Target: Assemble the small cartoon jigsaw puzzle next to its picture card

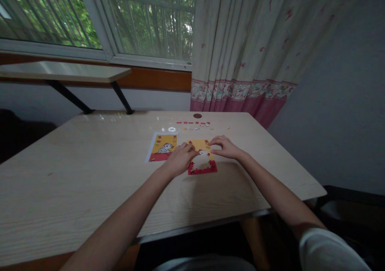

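Note:
A jigsaw puzzle (202, 171) in yellow and red lies flat on the table, its middle a pale open area with a jagged edge around it. A white animal's head shows in its upper part. My left hand (182, 158) rests over the puzzle's left side, fingers bent and somewhat apart, thumb toward the white animal. At the upper right edge is my right hand (225, 146), with thumb and fingers apart at the border. No piece is visible in either hand. Left of the puzzle lies a printed picture (162, 144) of a white animal on yellow and red, partly behind my left hand.
Several loose red puzzle pieces (192, 123) form a row behind the puzzle, with paler pieces (195, 129) in front of them. One small yellow piece (229, 128) lies apart. A dark round disc (197, 116) is near the table's back edge. A raised shelf (90, 71) stands back left.

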Motion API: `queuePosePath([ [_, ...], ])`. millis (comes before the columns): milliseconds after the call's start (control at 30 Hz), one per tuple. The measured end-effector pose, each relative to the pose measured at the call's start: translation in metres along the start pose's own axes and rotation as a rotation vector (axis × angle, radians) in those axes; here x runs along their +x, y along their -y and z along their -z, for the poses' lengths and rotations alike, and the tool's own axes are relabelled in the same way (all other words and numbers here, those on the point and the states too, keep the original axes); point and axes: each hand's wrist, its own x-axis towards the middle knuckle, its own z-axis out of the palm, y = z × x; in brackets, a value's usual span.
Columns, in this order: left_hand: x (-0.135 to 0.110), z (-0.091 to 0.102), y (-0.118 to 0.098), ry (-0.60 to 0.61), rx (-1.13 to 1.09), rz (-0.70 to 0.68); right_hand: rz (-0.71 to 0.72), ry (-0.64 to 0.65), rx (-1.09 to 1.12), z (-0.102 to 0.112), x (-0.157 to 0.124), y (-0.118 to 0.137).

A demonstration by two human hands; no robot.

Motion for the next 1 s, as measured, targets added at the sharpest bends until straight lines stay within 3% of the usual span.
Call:
queuePosePath([
  [233, 0.000, -0.002, 0.001, -0.004, -0.004, -0.008, 0.001, -0.007, 0.008, -0.001, 0.000, -0.001],
  [367, -0.001, -0.001, 0.000, 0.003, -0.013, -0.004, -0.009, -0.042, 0.154, 0.003, 0.007, 0.004],
  [467, -0.001, 0.000, 0.000, 0.018, -0.022, 0.013, -0.091, -0.055, 0.196, 0.003, 0.022, 0.005],
  [700, -0.002, -0.002, 0.002, 0.010, -0.020, 0.005, -0.262, -0.057, 0.046, -0.007, 0.072, -0.004],
  [1000, -0.002, -0.002, 0.000, 0.031, 0.004, 0.015, -0.253, -0.015, -0.107, -0.012, 0.105, -0.002],
])
